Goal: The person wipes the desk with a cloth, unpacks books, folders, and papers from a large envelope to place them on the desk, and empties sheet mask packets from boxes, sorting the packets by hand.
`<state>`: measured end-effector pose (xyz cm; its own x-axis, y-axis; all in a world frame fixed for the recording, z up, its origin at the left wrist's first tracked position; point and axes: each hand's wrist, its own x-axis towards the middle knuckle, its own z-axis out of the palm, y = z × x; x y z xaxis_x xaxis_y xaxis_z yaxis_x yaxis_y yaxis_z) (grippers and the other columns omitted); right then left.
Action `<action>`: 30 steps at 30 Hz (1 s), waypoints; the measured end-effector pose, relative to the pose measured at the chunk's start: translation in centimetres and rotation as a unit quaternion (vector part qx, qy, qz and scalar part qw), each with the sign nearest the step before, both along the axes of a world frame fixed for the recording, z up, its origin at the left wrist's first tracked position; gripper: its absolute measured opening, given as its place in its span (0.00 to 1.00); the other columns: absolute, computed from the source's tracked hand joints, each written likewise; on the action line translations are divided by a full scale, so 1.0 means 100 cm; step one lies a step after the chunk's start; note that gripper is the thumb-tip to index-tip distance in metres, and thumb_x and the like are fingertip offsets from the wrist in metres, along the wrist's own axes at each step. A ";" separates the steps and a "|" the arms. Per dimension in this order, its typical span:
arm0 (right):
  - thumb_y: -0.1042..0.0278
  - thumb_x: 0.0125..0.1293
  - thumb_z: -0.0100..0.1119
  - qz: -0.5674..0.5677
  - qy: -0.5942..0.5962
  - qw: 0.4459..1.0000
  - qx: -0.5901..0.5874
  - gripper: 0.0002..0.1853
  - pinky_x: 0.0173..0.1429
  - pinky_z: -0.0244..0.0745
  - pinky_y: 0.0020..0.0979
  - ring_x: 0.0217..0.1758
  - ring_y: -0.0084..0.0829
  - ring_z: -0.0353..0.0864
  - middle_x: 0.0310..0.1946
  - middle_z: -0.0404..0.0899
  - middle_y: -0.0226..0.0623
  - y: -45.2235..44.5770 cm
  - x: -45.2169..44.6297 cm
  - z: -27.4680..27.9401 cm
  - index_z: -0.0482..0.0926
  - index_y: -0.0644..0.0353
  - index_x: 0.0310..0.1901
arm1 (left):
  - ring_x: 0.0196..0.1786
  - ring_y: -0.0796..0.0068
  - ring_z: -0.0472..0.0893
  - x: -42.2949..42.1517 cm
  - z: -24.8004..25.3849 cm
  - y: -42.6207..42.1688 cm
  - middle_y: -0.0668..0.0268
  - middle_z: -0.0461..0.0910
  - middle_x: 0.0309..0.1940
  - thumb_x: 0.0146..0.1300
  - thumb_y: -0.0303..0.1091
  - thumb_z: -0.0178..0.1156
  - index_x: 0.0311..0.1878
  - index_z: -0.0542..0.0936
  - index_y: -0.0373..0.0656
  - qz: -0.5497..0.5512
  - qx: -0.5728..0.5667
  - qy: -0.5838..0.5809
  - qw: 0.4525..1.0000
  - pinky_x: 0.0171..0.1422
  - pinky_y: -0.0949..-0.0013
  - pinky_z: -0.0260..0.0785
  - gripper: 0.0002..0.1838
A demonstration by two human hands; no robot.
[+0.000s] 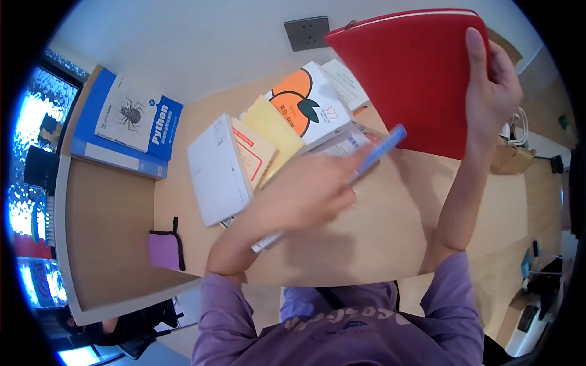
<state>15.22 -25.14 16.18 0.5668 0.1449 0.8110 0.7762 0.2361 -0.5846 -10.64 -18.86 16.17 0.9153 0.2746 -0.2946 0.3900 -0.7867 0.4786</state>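
My right hand is closed on the right edge of a red notebook, its thumb on the cover. The notebook is raised above the desk at the upper right, and a small ribbon-like tab shows at its top left corner. Over the middle of the desk, my left hand is closed round a long, thin blue-and-white item. This item slants from upper right to lower left, blurred, and its exact kind is unclear. Beneath and beside this hand lie a white box, a yellow envelope and a white box with orange fruit printed on it.
A blue Python book lies on a raised ledge at left, by a blue-and-white binder. A purple pouch rests at the desk's left side. A cardboard box and white cable are at right. A wall socket is behind.
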 end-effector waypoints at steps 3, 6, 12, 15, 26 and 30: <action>0.48 0.69 0.64 -0.027 -0.014 0.998 -0.046 0.21 0.39 0.70 0.15 0.34 0.13 0.77 0.33 0.84 0.25 0.001 -0.005 0.003 0.86 0.61 0.46 | 0.44 0.68 0.84 -0.032 -0.016 0.033 0.55 0.82 0.51 0.62 0.27 0.56 0.69 0.72 0.38 0.171 -0.236 -0.336 0.896 0.52 0.69 0.75 0.29; 0.46 0.71 0.61 -0.036 0.000 0.995 -0.093 0.22 0.38 0.67 0.16 0.32 0.13 0.74 0.31 0.82 0.22 -0.001 -0.003 0.005 0.86 0.60 0.45 | 0.53 0.74 0.81 -0.059 0.004 0.067 0.55 0.81 0.55 0.59 0.21 0.59 0.66 0.72 0.28 0.232 -0.344 -0.477 0.775 0.59 0.74 0.72 0.28; 0.39 0.69 0.58 -0.071 -0.016 0.986 -0.149 0.26 0.43 0.74 0.25 0.36 0.21 0.82 0.33 0.86 0.29 -0.001 0.002 0.008 0.84 0.57 0.49 | 0.57 0.58 0.81 -0.108 0.018 0.111 0.49 0.76 0.60 0.64 0.33 0.54 0.71 0.62 0.34 0.280 -0.359 -0.649 0.610 0.60 0.62 0.76 0.32; 0.40 0.69 0.58 -0.115 -0.027 0.977 -0.177 0.25 0.44 0.75 0.27 0.36 0.24 0.83 0.33 0.86 0.30 -0.001 -0.009 0.009 0.84 0.56 0.49 | 0.59 0.57 0.80 -0.140 0.012 0.136 0.50 0.75 0.61 0.68 0.29 0.54 0.72 0.61 0.37 0.275 -0.231 -0.726 0.586 0.62 0.57 0.76 0.29; 0.40 0.70 0.57 -0.133 -0.071 0.973 -0.177 0.24 0.43 0.77 0.27 0.37 0.26 0.85 0.35 0.87 0.30 0.004 -0.016 0.005 0.84 0.55 0.49 | 0.58 0.63 0.80 -0.174 -0.054 0.214 0.47 0.78 0.58 0.65 0.12 0.54 0.69 0.61 0.34 0.453 0.082 -0.754 0.468 0.60 0.61 0.77 0.29; 0.42 0.71 0.57 -0.121 -0.093 0.976 -0.156 0.23 0.41 0.77 0.26 0.35 0.25 0.85 0.34 0.87 0.31 0.006 -0.017 0.004 0.84 0.55 0.49 | 0.61 0.61 0.77 -0.189 -0.082 0.236 0.48 0.74 0.63 0.66 0.11 0.52 0.69 0.60 0.34 0.475 0.042 -0.771 0.422 0.64 0.59 0.74 0.29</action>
<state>13.56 -24.56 16.63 0.4629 0.2809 0.8408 0.8864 -0.1351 -0.4428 -29.50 4.70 7.93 -0.5347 0.6829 0.4978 -0.1753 -0.6659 0.7252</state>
